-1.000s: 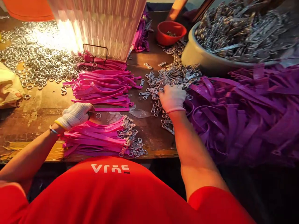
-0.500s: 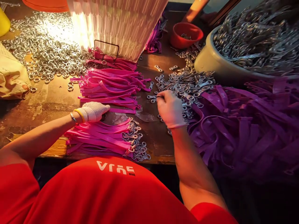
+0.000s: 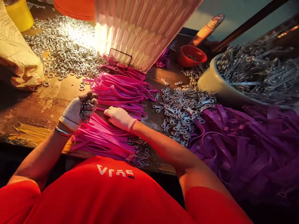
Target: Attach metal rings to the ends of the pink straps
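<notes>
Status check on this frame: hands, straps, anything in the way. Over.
Left hand curled around metal rings. Right hand over pink straps, grip unclear. Straps bunched side by side; right hand hides part of them.

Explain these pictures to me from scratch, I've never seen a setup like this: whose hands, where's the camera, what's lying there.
There is no robot: one person works in thin gloves, and a camera worn on the head looks forward and down.

The left hand is curled around some metal rings. The right hand is beside it, over pink straps; whether it grips one is unclear.

On the worktable are more pink straps, a heap of loose rings at the far left and a pile of metal links. At the right are purple straps and a pale tub full of metal pieces.
</notes>
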`<state>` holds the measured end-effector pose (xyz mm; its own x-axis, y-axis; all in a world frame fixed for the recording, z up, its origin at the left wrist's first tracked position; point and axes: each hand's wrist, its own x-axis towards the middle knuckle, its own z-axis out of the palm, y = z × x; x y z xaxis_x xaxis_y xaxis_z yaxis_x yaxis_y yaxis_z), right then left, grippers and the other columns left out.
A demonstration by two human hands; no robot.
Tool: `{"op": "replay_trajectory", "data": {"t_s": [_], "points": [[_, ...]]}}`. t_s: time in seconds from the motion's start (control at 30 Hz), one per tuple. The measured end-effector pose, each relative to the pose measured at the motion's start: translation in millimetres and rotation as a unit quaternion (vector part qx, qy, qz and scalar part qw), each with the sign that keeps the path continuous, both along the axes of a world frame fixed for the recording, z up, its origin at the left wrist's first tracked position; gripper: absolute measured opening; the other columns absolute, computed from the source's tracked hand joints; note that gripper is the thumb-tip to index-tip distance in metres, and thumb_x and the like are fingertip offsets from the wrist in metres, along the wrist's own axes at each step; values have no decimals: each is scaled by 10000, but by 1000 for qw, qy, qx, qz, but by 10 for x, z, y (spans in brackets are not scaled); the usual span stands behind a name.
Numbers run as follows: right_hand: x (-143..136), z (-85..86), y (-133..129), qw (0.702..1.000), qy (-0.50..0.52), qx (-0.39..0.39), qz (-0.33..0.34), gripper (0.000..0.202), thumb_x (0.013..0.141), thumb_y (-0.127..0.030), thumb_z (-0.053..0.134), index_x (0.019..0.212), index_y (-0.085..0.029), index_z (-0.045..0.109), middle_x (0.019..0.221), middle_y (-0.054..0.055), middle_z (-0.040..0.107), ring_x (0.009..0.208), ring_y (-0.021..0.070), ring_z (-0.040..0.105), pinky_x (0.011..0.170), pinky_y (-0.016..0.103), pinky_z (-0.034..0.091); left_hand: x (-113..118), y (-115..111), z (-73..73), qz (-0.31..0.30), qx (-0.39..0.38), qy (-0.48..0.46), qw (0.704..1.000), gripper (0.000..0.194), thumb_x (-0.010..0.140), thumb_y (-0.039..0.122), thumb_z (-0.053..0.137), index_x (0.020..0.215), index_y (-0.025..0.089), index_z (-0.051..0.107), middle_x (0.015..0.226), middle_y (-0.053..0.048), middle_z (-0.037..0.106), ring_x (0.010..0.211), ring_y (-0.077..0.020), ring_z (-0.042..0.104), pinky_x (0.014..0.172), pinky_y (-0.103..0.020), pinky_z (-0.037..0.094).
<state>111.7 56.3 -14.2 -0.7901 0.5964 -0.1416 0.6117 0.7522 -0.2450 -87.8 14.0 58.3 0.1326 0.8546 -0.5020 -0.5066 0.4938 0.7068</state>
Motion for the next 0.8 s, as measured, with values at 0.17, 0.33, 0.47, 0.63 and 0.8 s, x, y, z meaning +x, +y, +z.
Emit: {"op": "replay_trajectory", "data": {"t_s": [0.17,0.33,0.47,0.63,0.8], "points": [[-144,4,54,997,-18,-66,-45,246,841,-132,623,1071,-164,707,1094,129,709,934,230,659,783,294,460,40,-193,-170,79,6,-82,993,238,957,350,583,838,148,621,666,-8,564,468,-45,393,374,-139,219],[-102,44,42,993,19,-97,-70,169,871,-132,543,951,-161,689,973,72,732,919,179,654,813,264,470,170,-340,-293,13,-23,-14,1000,199,858,344,656,851,146,638,612,26,522,399,-38,322,350,-146,195],[46,138,-158,928,230,-205,-209,249,908,-241,466,1069,-148,631,911,44,702,735,139,622,688,249,500,289,-471,-380,-18,48,100,994,343,782,380,746,1024,141,697,685,-2,613,452,-54,428,379,-153,261],[160,213,-569,816,426,-242,-307,269,867,-393,582,1037,-191,632,910,31,678,721,151,598,666,276,518,490,-532,-409,-88,92,185,974,349,813,444,722,996,148,692,566,16,575,419,-75,432,394,-191,281],[292,350,-775,906,342,-32,-248,325,956,-252,471,1248,-197,600,1209,132,652,1088,225,618,951,367,491,617,-586,-299,-143,178,275,934,325,859,473,670,783,158,636,579,13,569,460,-80,450,431,-206,325]]}}
